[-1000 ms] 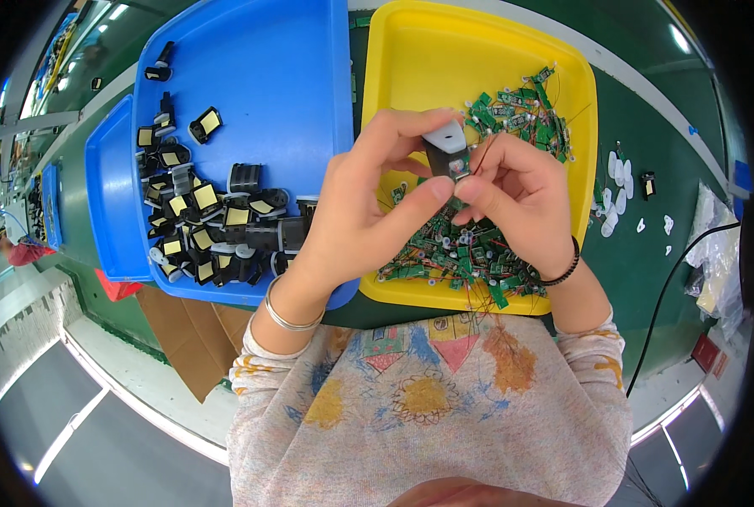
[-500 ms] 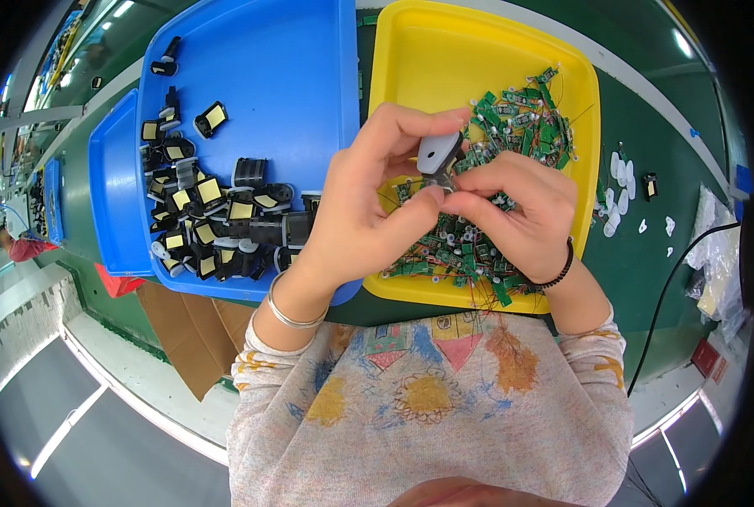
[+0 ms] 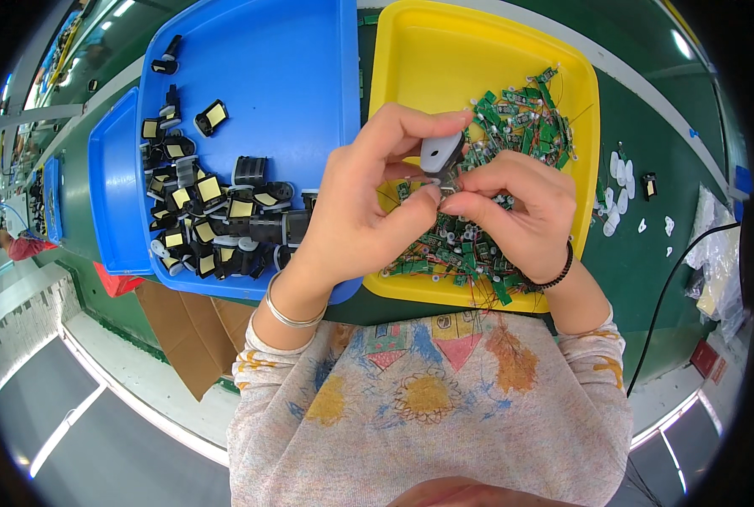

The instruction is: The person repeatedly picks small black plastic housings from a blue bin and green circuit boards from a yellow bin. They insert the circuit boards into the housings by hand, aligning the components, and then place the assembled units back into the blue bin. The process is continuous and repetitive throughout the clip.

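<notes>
Both my hands meet over the yellow tray (image 3: pixel 411 42). Between the fingers of my left hand (image 3: pixel 364 194) is a small plastic housing (image 3: pixel 439 155), with a light grey rounded cap and a dark body. My right hand (image 3: pixel 521 203) pinches the lower end of the same housing, where a clear or shiny part shows. The fingertips hide what exactly is gripped there. Under and behind the hands, many green circuit boards (image 3: pixel 525 122) with thin wires lie heaped in the yellow tray.
On the left, a blue tray (image 3: pixel 259 51) holds a pile of black housings (image 3: pixel 210 190) with pale yellow pads. White oval pieces (image 3: pixel 622 173) and a small black part (image 3: pixel 650 186) lie on the green table at right, near a clear plastic bag (image 3: pixel 719 245) and a black cable (image 3: pixel 664 296).
The housing has tilted slightly and shifted a little to the right in my left fingers. My left thumb has drawn back slightly; the right hand stays almost in place.
</notes>
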{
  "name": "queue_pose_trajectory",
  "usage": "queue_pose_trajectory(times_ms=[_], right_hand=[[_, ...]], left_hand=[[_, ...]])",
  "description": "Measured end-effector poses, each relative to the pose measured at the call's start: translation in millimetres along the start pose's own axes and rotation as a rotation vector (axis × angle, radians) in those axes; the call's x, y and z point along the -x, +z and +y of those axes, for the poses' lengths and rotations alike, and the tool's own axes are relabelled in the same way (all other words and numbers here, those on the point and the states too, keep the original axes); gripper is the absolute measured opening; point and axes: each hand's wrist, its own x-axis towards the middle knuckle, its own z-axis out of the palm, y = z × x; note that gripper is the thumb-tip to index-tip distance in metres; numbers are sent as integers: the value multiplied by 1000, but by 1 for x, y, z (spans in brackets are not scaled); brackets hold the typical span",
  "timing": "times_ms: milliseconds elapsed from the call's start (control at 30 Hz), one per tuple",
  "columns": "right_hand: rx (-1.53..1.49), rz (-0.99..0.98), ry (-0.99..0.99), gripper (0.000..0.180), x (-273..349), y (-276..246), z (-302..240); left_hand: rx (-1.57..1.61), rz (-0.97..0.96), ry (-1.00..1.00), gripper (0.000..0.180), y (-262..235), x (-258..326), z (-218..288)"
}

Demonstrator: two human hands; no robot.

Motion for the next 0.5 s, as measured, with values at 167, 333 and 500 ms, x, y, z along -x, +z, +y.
queue_pose_trajectory(times_ms=[167, 333, 500], right_hand=[[-223, -32, 120, 13, 2, -2, -2], [-415, 13, 228, 14, 4, 0, 2], [-338, -27, 137, 13, 3, -1, 6]], left_hand=[[76, -44, 30, 37, -11, 1, -7], [178, -22, 39, 40, 1, 0, -2], [269, -44, -40, 49, 3, -2, -8]])
